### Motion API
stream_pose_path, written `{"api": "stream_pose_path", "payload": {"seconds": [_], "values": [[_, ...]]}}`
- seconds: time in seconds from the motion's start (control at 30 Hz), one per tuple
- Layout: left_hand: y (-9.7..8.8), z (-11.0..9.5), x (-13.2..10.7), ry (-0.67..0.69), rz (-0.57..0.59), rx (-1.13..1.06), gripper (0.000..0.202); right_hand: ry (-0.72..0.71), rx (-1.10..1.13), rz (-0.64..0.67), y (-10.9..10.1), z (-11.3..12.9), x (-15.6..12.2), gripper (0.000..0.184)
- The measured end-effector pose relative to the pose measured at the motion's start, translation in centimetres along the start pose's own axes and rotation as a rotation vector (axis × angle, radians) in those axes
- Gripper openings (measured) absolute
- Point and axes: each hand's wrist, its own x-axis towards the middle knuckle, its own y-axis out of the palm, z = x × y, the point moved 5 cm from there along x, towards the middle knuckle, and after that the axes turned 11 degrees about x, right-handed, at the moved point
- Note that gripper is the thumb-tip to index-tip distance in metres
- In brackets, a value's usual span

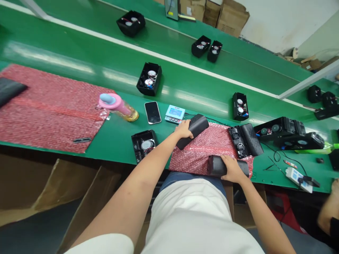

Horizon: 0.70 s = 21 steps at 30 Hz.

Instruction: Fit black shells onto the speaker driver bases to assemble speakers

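Black and matte, the speaker body [228,167] under my right hand [233,168] was a rounded oblong, lying on its side along the near edge of the red bubble-wrap pad [206,150] in front of me. My right fingers were curled over its top and closed on it, so its right end poked out past my knuckles. My left hand [183,129] was clamped on a second black casing [192,131], a longer bar with rounded ends and a fine-grained surface, lying tilted across the far left corner of the same pad, its far end hanging just off the wrap.

Left of the pad, an open black housing [144,144] sat on the green bench [116,137] with a round driver showing inside. Right of the pad, touching its edge, lay another opened unit [245,140], and beyond that a row of more open housings [287,132]. Past those, toward the bench's near edge, a small white device [298,175] lay with thin black wires looping beside it.

Just behind the pad stood a small blue-and-white meter [174,114], then a dark phone [153,112] lying flat, and a pink-capped bottle [118,106] on its side. Farther left of the pad spread a larger red bubble-wrap sheet [47,109]. Well behind the pad, more open black trays [149,79] were spaced along the green belt.
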Motion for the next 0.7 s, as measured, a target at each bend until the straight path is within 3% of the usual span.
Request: {"api": "stream_pose_path", "payload": {"seconds": [0.1, 0.2, 0.3, 0.4, 0.53, 0.6, 0.7], "values": [[0.1, 0.0, 0.0, -0.004, -0.002, -0.006, 0.106, -0.058, 0.114, -0.022, -2.7, -0.9, -1.8, 0.105], [0.1, 0.1, 0.0, -0.007, 0.001, -0.008, 0.105, -0.100, 0.557, -0.069, -5.2, -1.2, -4.0, 0.110], [-0.1, 0.1, 0.0, -0.010, 0.004, -0.006, 0.103, -0.196, 0.997, -0.058, -6.8, 0.3, -5.4, 0.113], [-0.2, 0.0, 0.0, -0.005, 0.004, -0.004, 0.103, -0.303, 1.144, -0.032, -7.7, 2.2, -5.8, 0.108], [-0.2, -0.1, -0.1, -0.006, 0.004, 0.006, 0.103, -0.179, 1.029, -0.102, -7.7, 1.9, -4.9, 0.111], [-0.2, -0.1, -0.2, -0.011, 0.006, 0.013, 0.103, -0.066, 0.778, -0.136, -7.1, 1.1, -4.1, 0.110], [-0.3, -0.2, -0.4, -0.019, 0.007, 0.020, 0.102, 0.054, 0.201, -0.087, -5.0, 0.6, -2.6, 0.105]]}}
